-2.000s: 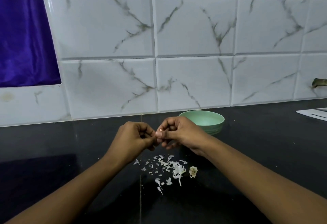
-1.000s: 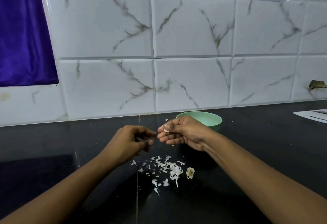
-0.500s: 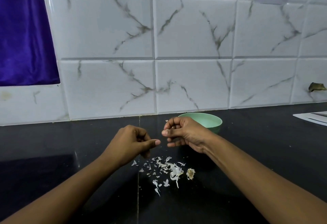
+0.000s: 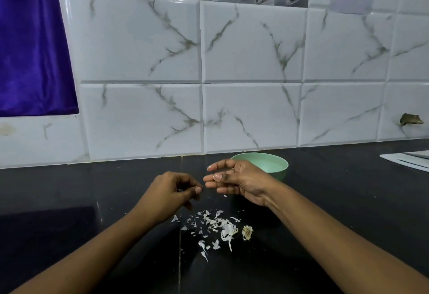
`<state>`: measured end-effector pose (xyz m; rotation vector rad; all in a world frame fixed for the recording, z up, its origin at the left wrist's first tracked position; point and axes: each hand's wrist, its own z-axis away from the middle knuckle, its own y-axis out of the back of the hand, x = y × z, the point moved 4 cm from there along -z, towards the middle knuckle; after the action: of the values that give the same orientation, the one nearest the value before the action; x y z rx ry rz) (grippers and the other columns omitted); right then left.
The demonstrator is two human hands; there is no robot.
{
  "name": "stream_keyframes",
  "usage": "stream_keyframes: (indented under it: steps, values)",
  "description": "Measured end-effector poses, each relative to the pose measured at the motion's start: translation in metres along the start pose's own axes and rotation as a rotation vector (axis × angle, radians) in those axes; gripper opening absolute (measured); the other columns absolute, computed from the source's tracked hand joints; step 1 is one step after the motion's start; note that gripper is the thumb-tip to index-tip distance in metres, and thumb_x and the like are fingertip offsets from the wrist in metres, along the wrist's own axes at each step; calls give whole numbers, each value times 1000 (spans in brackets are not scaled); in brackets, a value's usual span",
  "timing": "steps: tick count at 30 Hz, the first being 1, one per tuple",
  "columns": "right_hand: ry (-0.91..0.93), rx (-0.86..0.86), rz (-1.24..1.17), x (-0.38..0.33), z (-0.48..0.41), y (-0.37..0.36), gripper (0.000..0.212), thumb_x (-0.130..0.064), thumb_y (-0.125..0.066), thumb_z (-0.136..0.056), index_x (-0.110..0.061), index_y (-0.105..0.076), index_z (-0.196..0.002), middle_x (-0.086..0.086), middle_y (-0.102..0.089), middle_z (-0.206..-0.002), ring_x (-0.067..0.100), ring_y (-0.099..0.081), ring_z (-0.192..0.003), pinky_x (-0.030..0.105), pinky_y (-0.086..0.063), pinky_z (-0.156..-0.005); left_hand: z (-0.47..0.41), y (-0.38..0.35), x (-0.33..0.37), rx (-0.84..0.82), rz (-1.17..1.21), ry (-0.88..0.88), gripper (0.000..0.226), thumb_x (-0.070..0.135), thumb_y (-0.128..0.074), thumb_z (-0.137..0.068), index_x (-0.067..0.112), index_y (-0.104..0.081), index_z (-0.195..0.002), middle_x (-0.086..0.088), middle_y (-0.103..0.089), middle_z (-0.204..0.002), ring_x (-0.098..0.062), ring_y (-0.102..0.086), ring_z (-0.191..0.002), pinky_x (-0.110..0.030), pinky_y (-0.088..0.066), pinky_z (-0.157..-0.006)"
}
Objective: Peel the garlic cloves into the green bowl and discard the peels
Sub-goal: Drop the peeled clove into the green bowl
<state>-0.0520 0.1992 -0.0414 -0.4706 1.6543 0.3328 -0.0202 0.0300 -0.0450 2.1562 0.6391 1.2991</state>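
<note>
Both hands hover over the black worktop, just in front of the green bowl. The left hand is curled in on itself, with its thumb tip brought against the forefinger. Whether a scrap of skin is pinched there cannot be told. The right hand is spread loose, with its fingers stretched out towards the left hand and a small gap between the two hands. Nothing is gripped in it. A pale spot near its thumb tip may be a nail or a bit of garlic, but it is too small to say which.

The bowl stands on the worktop close to the tiled wall, directly behind the right hand, which covers part of its near rim. Its inside looks pale, and whether any cloves lie in it cannot be seen from here.

The peels lie scattered on the worktop below the hands, between the two forearms, in white flakes and strips. One flake sits apart from the rest, just under the right hand. At the right edge of the scatter lies a brownish root stub.

A purple cloth hangs at the upper left, and white sheets rest on the worktop at the far right.
</note>
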Motion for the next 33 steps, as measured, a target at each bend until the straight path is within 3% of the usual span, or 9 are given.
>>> stream_keyframes:
  steps: [7,11,14,18,22,24,26,30,33]
  values:
    - [63,-1,-25,-12,0,8,38,15,-57,-83,-10,-54,-111,11,-71,-102,18,-69,-95,28,-58,-76,1,1,-1,-9,-24,6,6,18,-70,-84,23,-72,-87,6,-73,-78,-7,-70,-62,-10,-44,-55]
    - [216,222,-107,-35,-1,43,40,19,-53,-83,-12,-54,-107,19,-65,-110,19,-67,-94,29,-55,-80,1,-1,-2,-20,-28,10,8,19,-70,-84,27,-71,-85,5,-73,-79,-7,-70,-62,-12,-45,-54]
    - [264,440,9,-42,-2,76,47,22,-46,-84,-14,-51,-114,19,-61,-120,18,-63,-102,27,-51,-86,1,-3,-2,-24,-38,8,10,20,-70,-85,30,-70,-83,6,-73,-80,-7,-70,-63,-13,-45,-54]
    - [190,460,-18,-36,-9,93,57,25,-32,-85,-15,-45,-124,15,-55,-126,20,-55,-113,21,-44,-83,1,-5,-2,-38,-53,7,13,20,-70,-84,32,-69,-83,8,-72,-80,-6,-70,-63,-10,-43,-55]
    - [204,472,-170,-38,-9,101,47,21,-33,-86,-10,-50,-118,16,-57,-128,22,-58,-110,26,-45,-88,2,-3,-3,-30,-57,9,13,15,-72,-82,28,-71,-83,7,-72,-72,-4,-69,-61,-10,-45,-58]
    - [206,395,-182,-41,-3,95,33,12,-39,-91,-6,-56,-112,16,-60,-124,21,-64,-104,31,-50,-89,3,1,-2,-3,-43,9,10,18,-75,-80,27,-72,-77,7,-72,-65,-5,-69,-61,-17,-51,-65]
    - [181,277,-79,-44,5,78,18,-4,-46,-96,-5,-63,-103,13,-69,-108,18,-70,-88,31,-56,-78,3,4,0,14,-31,15,9,24,-76,-79,25,-72,-71,9,-71,-61,-3,-68,-60,-22,-53,-69]
    - [100,205,399,-32,9,33,14,-15,-62,-89,-6,-68,-80,2,-68,-59,9,-56,-41,17,-47,-45,4,9,4,41,-48,43,31,42,-74,-77,15,-69,-63,5,-68,-53,4,-59,-49,-14,-43,-53]
    - [64,150,451,-16,5,11,7,-2,-70,-81,-8,-67,-79,2,-65,-63,7,-59,-51,18,-52,-52,5,8,5,57,-20,11,28,42,-67,-83,21,-70,-64,5,-69,-56,3,-60,-51,-12,-42,-56]
